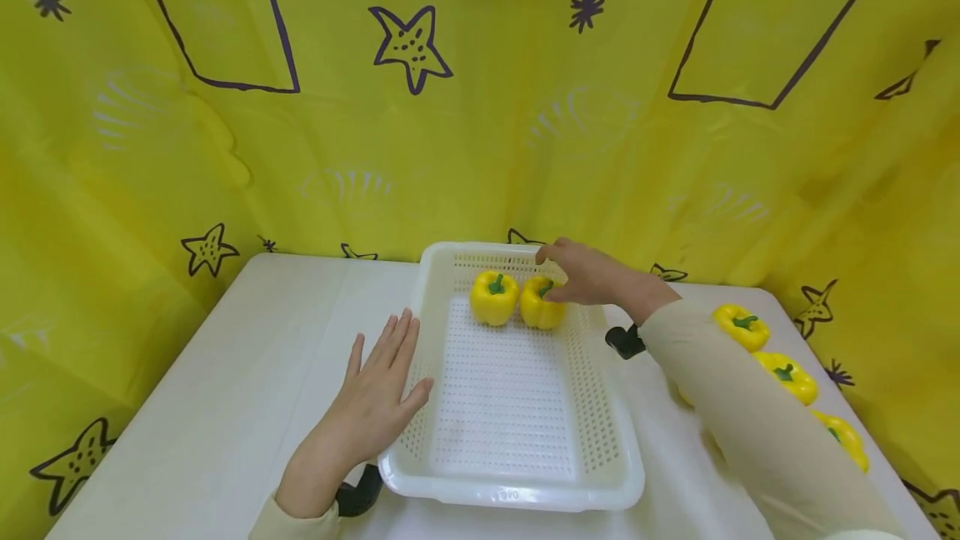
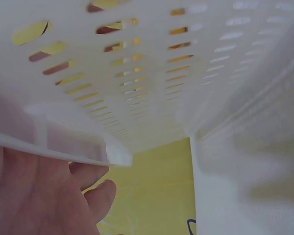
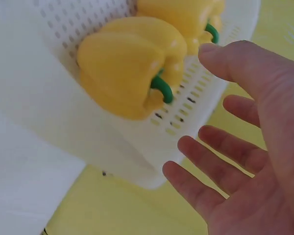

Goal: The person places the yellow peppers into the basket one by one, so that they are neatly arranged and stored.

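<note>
Two yellow bell peppers with green stems, a left one (image 1: 493, 299) and a right one (image 1: 541, 307), stand side by side at the far end of a white perforated basket (image 1: 510, 493). My right hand (image 1: 588, 272) is over the basket's far right corner, fingers spread and bent a little, holding nothing. In the right wrist view its thumb and fingers are apart from the nearer pepper (image 3: 127, 63). My left hand (image 1: 378, 394) lies with extended fingers along the basket's left rim. From the left wrist view, its fingers (image 2: 100, 198) show beneath the rim.
On the table's right side several more yellow bell peppers (image 1: 741, 327) form a row, partly hidden by my right sleeve (image 1: 750, 415). The white table (image 1: 225, 407) meets a yellow curtain (image 1: 480, 148) with dark starfish drawings at its back and sides.
</note>
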Demonstrator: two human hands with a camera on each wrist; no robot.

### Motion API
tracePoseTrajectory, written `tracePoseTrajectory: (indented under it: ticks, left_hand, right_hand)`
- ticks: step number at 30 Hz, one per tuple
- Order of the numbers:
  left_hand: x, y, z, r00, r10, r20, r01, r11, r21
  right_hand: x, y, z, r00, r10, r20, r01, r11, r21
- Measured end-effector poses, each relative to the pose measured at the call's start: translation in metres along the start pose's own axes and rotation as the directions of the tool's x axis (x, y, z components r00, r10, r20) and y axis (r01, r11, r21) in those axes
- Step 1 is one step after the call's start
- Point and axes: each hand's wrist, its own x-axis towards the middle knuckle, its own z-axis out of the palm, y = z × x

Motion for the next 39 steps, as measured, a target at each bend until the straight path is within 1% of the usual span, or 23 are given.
tracePoseTrajectory:
  ticks: [5, 8, 12, 19, 25, 32, 39]
  left_hand:
    - [0.000, -0.001, 0.001, 1.000, -0.003, -0.003, 0.003, 1.000, 0.011]
    - [0.000, -0.002, 0.001, 1.000, -0.004, -0.005, 0.004, 1.000, 0.012]
    - [0.000, -0.001, 0.001, 1.000, -0.011, 0.000, 0.011, 1.000, 0.007]
    - [0.000, -0.001, 0.002, 1.000, -0.013, -0.001, 0.013, 1.000, 0.007]
    - [-0.001, -0.001, 0.002, 1.000, -0.015, 0.004, 0.015, 1.000, 0.007]
    - [-0.001, 0.000, 0.002, 1.000, -0.009, -0.011, 0.009, 1.000, -0.001]
    - [0.000, 0.001, 0.002, 1.000, -0.008, -0.005, 0.008, 1.000, -0.001]
  right_hand:
    - [-0.010, 0.006, -0.012, 0.997, -0.038, -0.060, 0.038, 0.999, 0.010]
    - [-0.016, 0.010, -0.018, 0.995, -0.047, -0.093, 0.047, 0.999, 0.001]
    - [-0.024, 0.014, -0.022, 0.992, -0.054, -0.114, 0.052, 0.998, -0.017]
    - [-0.037, 0.026, -0.026, 0.986, -0.072, -0.153, 0.070, 0.997, -0.019]
    - [-0.049, 0.037, -0.028, 0.986, -0.048, -0.162, 0.046, 0.999, -0.015]
    - [-0.064, 0.048, -0.032, 0.986, -0.013, -0.168, 0.011, 1.000, -0.010]
    - [-0.076, 0.061, -0.034, 0.982, -0.013, -0.187, 0.009, 1.000, -0.024]
